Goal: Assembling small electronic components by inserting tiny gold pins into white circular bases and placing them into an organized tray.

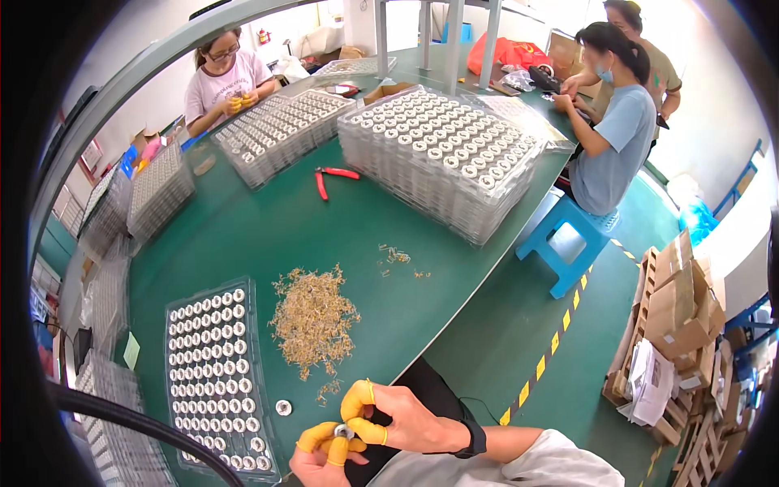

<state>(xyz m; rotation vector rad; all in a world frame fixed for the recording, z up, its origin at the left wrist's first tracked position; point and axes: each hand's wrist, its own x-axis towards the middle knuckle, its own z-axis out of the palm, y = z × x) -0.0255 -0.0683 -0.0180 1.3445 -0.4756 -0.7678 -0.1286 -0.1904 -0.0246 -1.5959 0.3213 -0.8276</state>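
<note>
At the near edge of the green table, my left hand [320,463] holds a small round silver part [344,432] between fingertips in yellow finger cots. From the other side my right hand [398,418], also in yellow cots, pinches at the same part; whether it grips a tiny piece too is hidden. Another round silver-white part [283,407] lies loose on the table nearby. Beside it, a clear plastic tray [253,325] carries rows of similar round parts. Beyond my hands spreads a pile of tiny brass-coloured pieces [315,321].
Tall stacks of filled trays [438,183] stand farther back, with more along the left. Red-handled pliers [324,180] and a few small metal bits [396,256] lie on the green table [219,235]. Several people work around it. Right: a blue stool [568,235] and cardboard boxes [677,300].
</note>
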